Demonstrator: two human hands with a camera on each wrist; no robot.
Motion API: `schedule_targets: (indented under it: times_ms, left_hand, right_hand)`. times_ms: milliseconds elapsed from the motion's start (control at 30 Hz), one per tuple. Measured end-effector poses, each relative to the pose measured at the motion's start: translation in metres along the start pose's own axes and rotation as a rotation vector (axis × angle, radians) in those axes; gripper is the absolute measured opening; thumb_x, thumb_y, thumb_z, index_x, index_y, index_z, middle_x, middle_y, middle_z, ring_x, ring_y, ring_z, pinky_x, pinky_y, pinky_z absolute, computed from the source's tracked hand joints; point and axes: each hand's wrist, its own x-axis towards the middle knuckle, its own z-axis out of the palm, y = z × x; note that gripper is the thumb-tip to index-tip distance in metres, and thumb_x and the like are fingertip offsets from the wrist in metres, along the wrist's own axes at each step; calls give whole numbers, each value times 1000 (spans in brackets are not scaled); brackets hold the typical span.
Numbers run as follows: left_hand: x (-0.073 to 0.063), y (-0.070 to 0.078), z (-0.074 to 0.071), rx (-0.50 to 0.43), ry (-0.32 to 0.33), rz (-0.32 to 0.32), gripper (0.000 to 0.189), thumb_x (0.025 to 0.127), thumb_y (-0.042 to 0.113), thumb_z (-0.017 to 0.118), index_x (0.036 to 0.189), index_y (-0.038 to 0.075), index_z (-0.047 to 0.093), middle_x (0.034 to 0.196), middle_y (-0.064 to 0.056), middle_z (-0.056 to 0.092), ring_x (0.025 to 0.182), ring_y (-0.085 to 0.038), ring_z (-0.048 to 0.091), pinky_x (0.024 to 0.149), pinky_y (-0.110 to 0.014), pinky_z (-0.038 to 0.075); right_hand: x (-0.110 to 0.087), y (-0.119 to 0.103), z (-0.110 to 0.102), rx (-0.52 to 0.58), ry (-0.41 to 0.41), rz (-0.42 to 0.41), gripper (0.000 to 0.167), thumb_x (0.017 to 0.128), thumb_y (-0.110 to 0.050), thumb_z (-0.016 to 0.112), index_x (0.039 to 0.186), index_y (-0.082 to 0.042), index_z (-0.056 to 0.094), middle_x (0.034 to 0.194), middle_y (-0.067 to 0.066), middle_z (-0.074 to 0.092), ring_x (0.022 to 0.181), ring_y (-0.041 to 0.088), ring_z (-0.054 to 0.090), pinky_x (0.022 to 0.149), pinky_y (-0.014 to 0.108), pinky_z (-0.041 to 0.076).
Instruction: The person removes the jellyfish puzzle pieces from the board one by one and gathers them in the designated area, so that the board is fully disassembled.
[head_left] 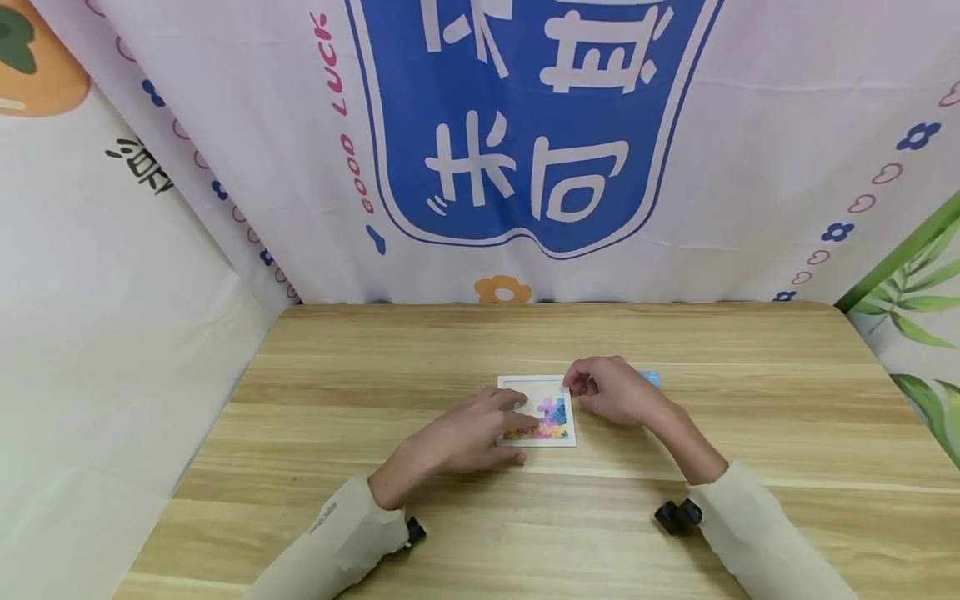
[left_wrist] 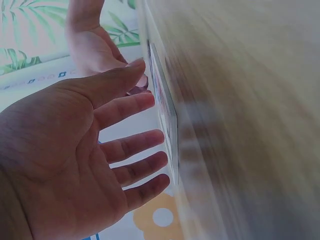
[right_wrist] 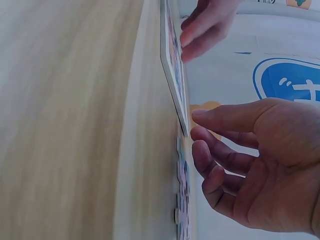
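Persimmon print: orange fruit [head_left: 41, 62] on white cloth, far left, beyond the counter [head_left: 337, 358].
Left sleeve: pale cuff [head_left: 341, 533], black device [head_left: 415, 532] showing at the wrist.
Left hand: palm down, comes in over the left part of the puzzle [head_left: 468, 433]. Fingers apart, slightly bent, nothing gripped. Fingertips at the tray face; exact contact can't tell.
Jigsaw tray: white-rimmed [head_left: 572, 429], flat on the wood-grain counter, between the hands, partly under the left fingers.
Fitted pieces: pink, yellow and blue section [head_left: 555, 412] along the tray bottom, climbing at its right side. Visible upper part is pale.
Backdrop: blue panel with white characters [head_left: 525, 100] behind the counter; pink GOOD LUCK lettering left of it.
Right hand: at the tray's upper right corner [head_left: 615, 393]. Fingers curled, thumb tip close to index; can't tell if a piece sits between.
Loose jigsaw pieces: on the counter [right_wrist: 183, 200], just right of the tray. Head view shows only a light-blue bit past the right hand.
Right sleeve: pale cuff [head_left: 757, 517], black device [head_left: 678, 517] on its inner side.
Leaf print: green fronds [head_left: 918, 304], far right.
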Motion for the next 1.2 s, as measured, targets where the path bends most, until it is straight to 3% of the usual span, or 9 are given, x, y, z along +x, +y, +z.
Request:
schedule_targets:
  times_ms: [167, 600, 767, 967, 1200]
  left_hand:
    - [6, 3, -1, -3, -29, -13, 51, 104, 42, 71, 152, 26, 64, 168, -9, 47, 158, -28, 41, 135, -50, 25]
    - [14, 6, 0, -20, -86, -17, 52, 106, 43, 68, 155, 29, 60, 169, -9, 44, 158, -29, 41, 131, -53, 34]
    - [15, 7, 1, -32, -81, -25, 52, 105, 43, 69, 155, 29, 60, 169, -8, 43, 158, -29, 40, 129, -54, 38]
    - [16, 6, 3, -21, -62, -8, 52, 105, 42, 70, 155, 28, 60, 169, -8, 44, 156, -28, 43, 131, -51, 34]
    - [17, 5, 3, -37, -60, -6, 52, 105, 40, 70, 154, 26, 61, 169, -8, 44, 157, -28, 42, 132, -52, 31]
  right_hand:
    - [3, -2, 3, 17, -17, -9, 18, 96, 0, 76, 112, -8, 76, 102, 3, 73, 90, 15, 63, 84, 33, 55]
    - [11, -6, 10, 46, -67, -34, 22, 92, 0, 79, 113, -7, 75, 105, 5, 73, 86, 14, 61, 79, 30, 53]
    - [10, -6, 12, 50, -78, -57, 22, 91, 2, 79, 110, -8, 75, 101, 4, 73, 82, 13, 60, 76, 28, 52]
    - [10, -6, 13, 40, -73, -90, 23, 90, 3, 80, 109, -8, 75, 100, 3, 73, 81, 12, 60, 75, 26, 52]
    - [9, -7, 11, 30, -53, -72, 24, 89, 3, 80, 109, -10, 76, 95, 0, 72, 81, 11, 60, 74, 26, 52]
